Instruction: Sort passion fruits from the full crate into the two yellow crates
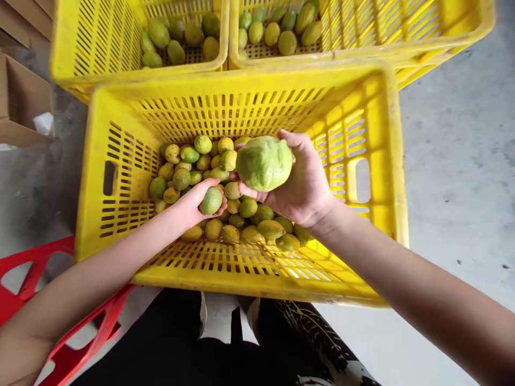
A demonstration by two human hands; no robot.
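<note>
My right hand (pixel 303 182) holds a large, bumpy green citrus fruit (pixel 264 163), its fingers curled round the side and underneath. Lower and to the left, my left hand (pixel 201 202) has a smaller green lime (pixel 211 201) in its palm, with the fingers partly wrapped round it. Both hands are inside the near yellow crate (pixel 241 281), above a pile of green and yellow limes (pixel 271 229). The pile covers the left and middle of the crate's bottom, and my hands hide part of it.
Two more yellow crates (pixel 341 56) stand just beyond, each with several limes (pixel 287 43). An open cardboard box (pixel 26 102) sits on the grey floor at the left. A red plastic piece (pixel 36 268) lies at the lower left.
</note>
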